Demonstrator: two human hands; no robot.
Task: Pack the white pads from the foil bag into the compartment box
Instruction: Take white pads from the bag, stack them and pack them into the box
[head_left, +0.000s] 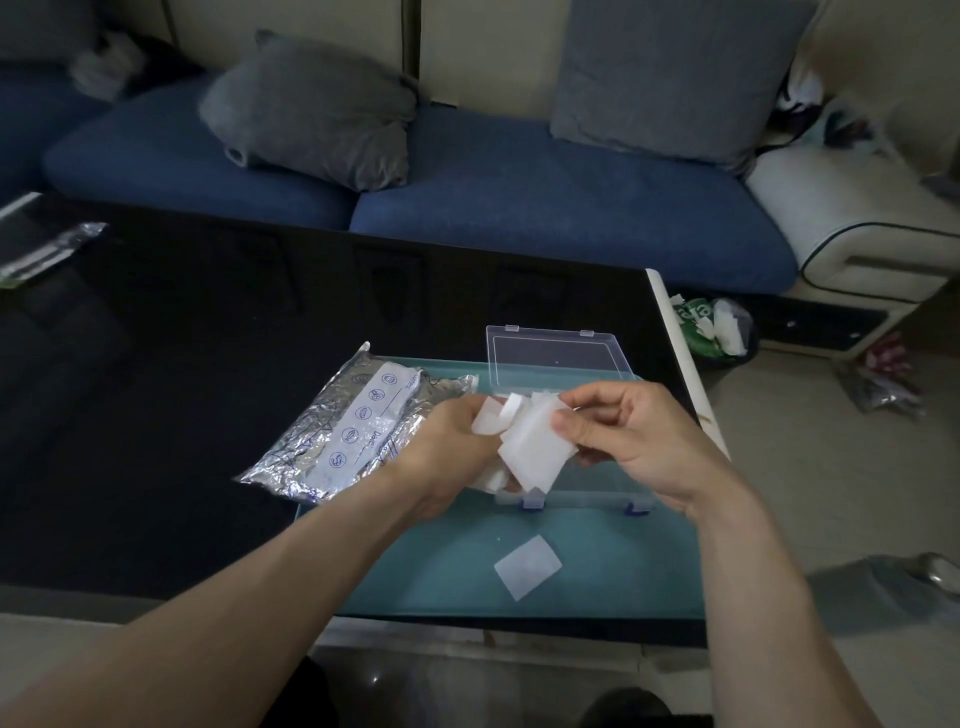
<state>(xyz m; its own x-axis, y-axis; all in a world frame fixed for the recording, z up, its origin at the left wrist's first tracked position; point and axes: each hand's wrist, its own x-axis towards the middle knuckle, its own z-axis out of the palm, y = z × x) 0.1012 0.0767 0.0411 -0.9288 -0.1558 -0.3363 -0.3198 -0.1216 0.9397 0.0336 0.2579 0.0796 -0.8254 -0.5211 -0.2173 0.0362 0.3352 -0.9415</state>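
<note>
Nearest, below and between the two hands, a single flat white rectangular pad (528, 567) lies loose on the smooth teal mat (623, 561), with bare mat all round it. The mat's near edge runs close to the near edge of the glossy black surface (156, 415) that carries it.

Above that pad, the left hand (447, 447) curls round a loose bunch of white pads (524, 441), soft-looking, matt and slightly translucent, some bent or overlapping. The right hand (628, 436) pinches the topmost pad of the bunch between thumb and fingertips. The two hands are close together, meeting at the bunch.

Under and just behind the hands sits the clear plastic compartment box (582, 493), its base mostly hidden by them; two blue latches show at its near wall. Its transparent lid (556, 358) is thrown open away from the hands. How the compartments are filled cannot be told.

Left of the left hand, just beside it, lies the crinkled silver foil bag (332, 431) with a white printed strip, flat and partly on the mat.

Right of the right hand the surface ends at a pale edge, with floor beyond. Far left of the hands the dark surface stretches open to a second foil wrapper (49, 252) near its far corner. Beyond the surface stands a blue cushioned sofa (519, 182) with grey pillows.
</note>
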